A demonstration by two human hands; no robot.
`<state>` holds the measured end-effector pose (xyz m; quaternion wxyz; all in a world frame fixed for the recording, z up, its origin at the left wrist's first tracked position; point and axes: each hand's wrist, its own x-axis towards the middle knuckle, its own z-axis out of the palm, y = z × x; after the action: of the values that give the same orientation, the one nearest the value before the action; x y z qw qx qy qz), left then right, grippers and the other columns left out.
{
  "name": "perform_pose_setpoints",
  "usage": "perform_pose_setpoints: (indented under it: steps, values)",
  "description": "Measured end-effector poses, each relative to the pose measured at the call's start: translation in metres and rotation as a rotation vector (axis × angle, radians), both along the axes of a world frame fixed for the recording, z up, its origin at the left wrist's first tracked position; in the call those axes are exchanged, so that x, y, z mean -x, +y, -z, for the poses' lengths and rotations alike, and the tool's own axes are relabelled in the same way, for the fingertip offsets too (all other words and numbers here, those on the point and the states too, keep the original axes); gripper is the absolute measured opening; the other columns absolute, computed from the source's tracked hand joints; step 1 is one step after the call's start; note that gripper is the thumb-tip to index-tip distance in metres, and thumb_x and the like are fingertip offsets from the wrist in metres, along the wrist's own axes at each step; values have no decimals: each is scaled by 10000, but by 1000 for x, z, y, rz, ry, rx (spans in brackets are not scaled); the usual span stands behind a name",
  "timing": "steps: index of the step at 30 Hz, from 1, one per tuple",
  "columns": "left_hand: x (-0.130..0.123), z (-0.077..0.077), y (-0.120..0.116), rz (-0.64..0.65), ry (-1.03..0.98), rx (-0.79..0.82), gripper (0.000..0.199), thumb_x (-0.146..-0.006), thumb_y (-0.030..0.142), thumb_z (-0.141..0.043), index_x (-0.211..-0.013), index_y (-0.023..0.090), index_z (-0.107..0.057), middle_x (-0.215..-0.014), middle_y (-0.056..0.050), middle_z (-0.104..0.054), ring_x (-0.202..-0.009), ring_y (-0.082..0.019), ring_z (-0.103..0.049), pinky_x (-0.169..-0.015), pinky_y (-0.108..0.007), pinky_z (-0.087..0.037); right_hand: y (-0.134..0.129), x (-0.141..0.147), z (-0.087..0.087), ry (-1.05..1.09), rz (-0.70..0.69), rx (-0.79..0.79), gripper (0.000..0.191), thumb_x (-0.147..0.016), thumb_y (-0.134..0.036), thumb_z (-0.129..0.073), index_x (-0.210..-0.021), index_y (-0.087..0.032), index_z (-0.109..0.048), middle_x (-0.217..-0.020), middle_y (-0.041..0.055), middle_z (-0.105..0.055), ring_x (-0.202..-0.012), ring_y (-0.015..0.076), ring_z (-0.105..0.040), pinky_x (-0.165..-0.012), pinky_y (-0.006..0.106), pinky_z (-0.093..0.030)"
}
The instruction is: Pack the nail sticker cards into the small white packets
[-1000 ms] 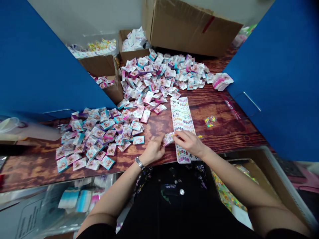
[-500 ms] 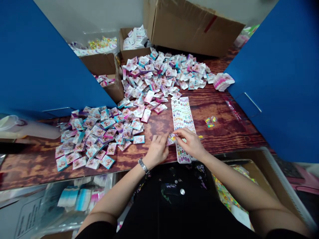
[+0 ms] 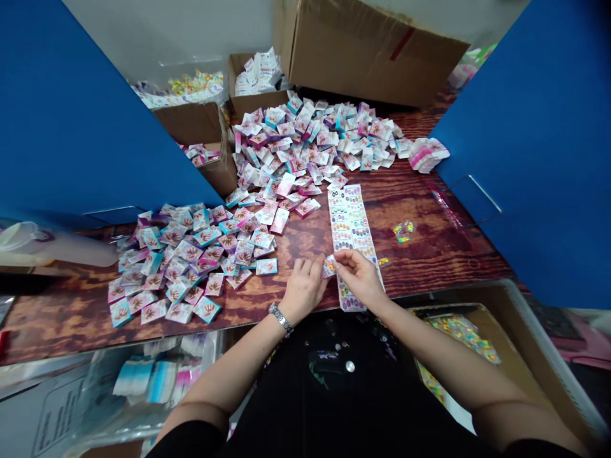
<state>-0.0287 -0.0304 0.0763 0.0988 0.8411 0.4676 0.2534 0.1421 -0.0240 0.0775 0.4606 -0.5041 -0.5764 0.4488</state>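
Pinching small printed card [image 3: 328, 267] in right hand [image 3: 359, 278] fingertips; left hand [image 3: 303, 289] drawn closer, fingers curled just beside card, grip unclear; long nail-sticker sheet [image 3: 351, 219] beneath, near front edge of wooden bench [image 3: 429, 254].

The person's bare left hand [image 3: 303, 289], a silver link wristwatch [image 3: 280, 318] on its wrist, and right hand [image 3: 358, 277] pinch a small multicoloured printed piece [image 3: 328, 267] at lower centre, just above a long white sheet of nail stickers [image 3: 351, 245] lying on a brown wood-grain table [image 3: 443, 267]. Left of the sheet spreads a loose layer of pink-and-teal printed cards [image 3: 186, 267]; a larger heap of them [image 3: 305, 143] lies above, at upper centre.
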Motion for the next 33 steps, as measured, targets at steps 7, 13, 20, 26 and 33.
perform_pose_setpoints:
  steps: [7,13,20,26,33]
  values:
    - [-3,1,3,4,-24,-61,430,-900,211,-494,-1298,54,-456,-1051,-159,-607,-972,-262,-514,-869,-404,-486,-9,7,-15,-262,7,-189,135,-921,-239,-522,-1033,-231,-596,-984,54,-630,-905,181,-633,-813,336,-545]
    - [0,0,3,11,-60,-30,439,-900,232,-510,-1304,71,-452,-1048,-148,-613,-968,-261,-518,-883,-405,-475,-11,-7,-22,-445,-129,-309,213,-924,-176,-473,-1115,-225,-556,-1035,69,-632,-1005,213,-602,-900,398,-512]
    - [0,-11,5,61,-197,103,472,-902,304,-569,-1330,163,-432,-1106,-94,-621,-981,-230,-532,-879,-364,-449,6,-29,-34,-465,-333,-344,233,-928,-211,-487,-1145,-245,-566,-1119,81,-607,-1138,234,-548,-962,431,-484]
    - [-1,-15,3,74,-233,123,278,-904,299,-568,-1144,164,-536,-1025,-82,-635,-936,-220,-538,-837,-354,-445,3,-14,-22,-351,-107,-208,284,-874,-284,-599,-1148,-237,-543,-1095,81,-596,-1015,226,-602,-880,407,-524]
    - [0,-14,1,103,-132,22,385,-871,111,-489,-1255,137,-477,-1259,-137,-565,-1125,-250,-510,-971,-416,-424,-14,5,-18,-156,45,-35,317,-876,-327,-602,-1177,-245,-544,-1049,58,-670,-920,196,-657,-843,361,-549]
